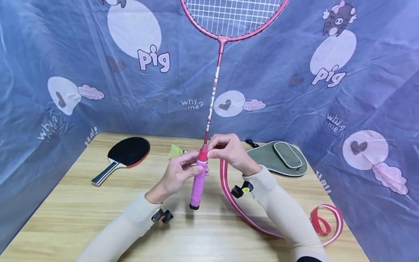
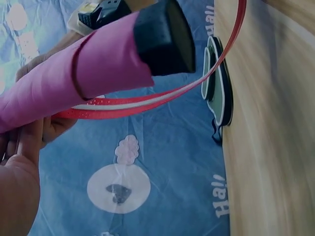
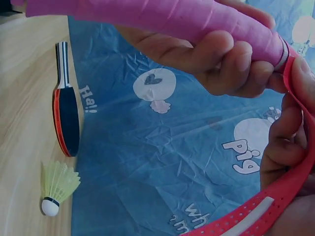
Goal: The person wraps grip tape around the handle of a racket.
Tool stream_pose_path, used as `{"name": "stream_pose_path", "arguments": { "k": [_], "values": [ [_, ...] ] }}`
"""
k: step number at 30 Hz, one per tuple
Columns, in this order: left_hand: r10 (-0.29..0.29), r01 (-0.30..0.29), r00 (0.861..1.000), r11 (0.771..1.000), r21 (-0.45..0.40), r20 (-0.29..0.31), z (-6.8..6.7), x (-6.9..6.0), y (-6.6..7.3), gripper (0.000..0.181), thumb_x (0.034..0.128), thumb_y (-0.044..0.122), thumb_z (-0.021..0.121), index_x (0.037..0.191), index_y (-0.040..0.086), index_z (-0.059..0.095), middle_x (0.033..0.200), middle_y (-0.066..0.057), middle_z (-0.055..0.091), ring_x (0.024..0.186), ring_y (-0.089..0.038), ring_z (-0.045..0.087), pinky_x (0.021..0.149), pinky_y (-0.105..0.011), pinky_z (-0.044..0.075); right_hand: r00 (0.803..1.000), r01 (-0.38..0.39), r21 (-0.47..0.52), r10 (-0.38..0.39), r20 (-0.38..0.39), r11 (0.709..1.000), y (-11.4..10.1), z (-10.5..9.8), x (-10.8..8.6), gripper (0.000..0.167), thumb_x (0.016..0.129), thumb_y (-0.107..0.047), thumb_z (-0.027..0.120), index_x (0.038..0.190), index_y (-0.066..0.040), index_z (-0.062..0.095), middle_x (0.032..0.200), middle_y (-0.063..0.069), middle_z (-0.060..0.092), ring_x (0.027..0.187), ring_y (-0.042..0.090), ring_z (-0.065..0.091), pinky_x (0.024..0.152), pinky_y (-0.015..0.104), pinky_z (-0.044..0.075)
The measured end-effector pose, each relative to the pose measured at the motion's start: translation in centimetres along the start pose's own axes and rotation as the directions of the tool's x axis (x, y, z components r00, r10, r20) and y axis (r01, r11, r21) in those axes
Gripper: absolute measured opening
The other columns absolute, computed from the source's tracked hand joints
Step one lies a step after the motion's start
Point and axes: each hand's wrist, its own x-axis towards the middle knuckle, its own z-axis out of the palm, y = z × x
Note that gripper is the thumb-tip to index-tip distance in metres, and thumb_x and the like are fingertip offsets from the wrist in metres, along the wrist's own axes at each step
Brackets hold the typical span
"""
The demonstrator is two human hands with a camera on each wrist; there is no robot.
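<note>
A badminton racket with a red frame (image 1: pixel 222 45) stands nearly upright, head up, its handle wrapped in pink-purple grip (image 1: pixel 198 187) with a black butt end (image 2: pixel 165 39). The left hand (image 1: pixel 178 173) holds the upper handle, fingers curled round it in the right wrist view (image 3: pixel 231 64). At the top of the handle, the right hand (image 1: pixel 229 151) pinches a red perforated tape (image 3: pixel 290 189) against the red-wrapped part (image 1: pixel 203 155). From there the tape with its white stripe hangs down to the table.
On the wooden table (image 1: pixel 98 218) lie a black table tennis bat (image 1: pixel 128 152) at the back left, a yellow shuttlecock (image 1: pixel 175 150) behind the left hand, and a green case (image 1: pixel 265 157) at the back right. The tape's curled end (image 1: pixel 338 220) rests at the right. Patterned blue cloth (image 1: pixel 131 102) surrounds the table.
</note>
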Motion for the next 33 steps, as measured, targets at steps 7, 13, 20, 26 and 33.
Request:
{"name": "stream_pose_path", "arguments": {
  "k": [7, 13, 20, 26, 33],
  "values": [
    [-0.022, 0.022, 0.997, 1.0, 0.0, 0.069, -0.4, -0.2, 0.1, 0.033, 0.0986, 0.0, 0.059, 0.127, -0.018, 0.056, 0.106, -0.035, 0.062, 0.092, -0.013, 0.073, 0.083, -0.036, 0.064, 0.998, -0.048, 0.007, 0.048, 0.051, 0.999, -0.3, 0.0, 0.0, 0.035, 0.079, -0.022, 0.086, 0.1, 0.004, 0.078, 0.09, -0.004, 0.072, 0.083, 0.01, 0.063, 0.072, 0.019, 0.053],
    [-0.038, 0.045, 0.998, 0.991, 0.123, -0.059, 0.3, -0.2, 0.0, 0.035, 0.0947, 0.002, 0.067, 0.127, -0.011, 0.061, 0.113, -0.028, 0.064, 0.099, -0.006, 0.067, 0.086, -0.026, 0.061, 1.0, -0.013, -0.023, 0.013, 0.001, 1.0, -0.4, -0.2, -0.3, 0.021, 0.082, -0.009, 0.083, 0.095, 0.007, 0.078, 0.088, -0.003, 0.073, 0.087, 0.012, 0.065, 0.074, 0.022, 0.057],
    [0.196, -0.085, 0.941, 0.926, 0.369, -0.277, 1.5, 0.0, -0.3, 0.04, 0.0813, -0.003, 0.08, 0.119, -0.006, 0.068, 0.1, -0.02, 0.073, 0.084, -0.01, 0.069, 0.077, -0.022, 0.061, 0.992, -0.011, -0.048, 0.005, -0.122, 0.999, -0.1, 0.2, 0.0, 0.019, 0.082, -0.004, 0.082, 0.096, 0.007, 0.077, 0.086, -0.006, 0.071, 0.081, 0.008, 0.062, 0.067, 0.018, 0.052],
    [0.358, -0.083, 0.886, 0.747, 0.659, -0.294, 2.2, -0.2, -0.9, 0.059, 0.0688, 0.012, 0.094, 0.121, 0.001, 0.07, 0.101, -0.01, 0.073, 0.08, -0.019, 0.073, 0.073, -0.023, 0.061, 0.971, 0.032, -0.172, -0.071, -0.23, 0.985, 0.1, 1.5, -0.1, 0.017, 0.079, -0.001, 0.084, 0.093, 0.006, 0.078, 0.081, -0.004, 0.07, 0.07, 0.005, 0.057, 0.058, 0.016, 0.048],
    [0.328, -0.064, 0.876, 0.806, 0.588, -0.354, 1.8, 0.0, -1.1, 0.048, 0.0737, 0.005, 0.09, 0.117, 0.0, 0.07, 0.102, -0.012, 0.072, 0.083, -0.023, 0.076, 0.077, -0.021, 0.062, 0.951, 0.063, -0.313, -0.152, -0.268, 0.948, -0.2, 2.3, 0.2, 0.014, 0.077, -0.007, 0.088, 0.089, -0.004, 0.082, 0.075, 0.007, 0.069, 0.066, 0.008, 0.055, 0.054, 0.019, 0.047]
  ]
}}
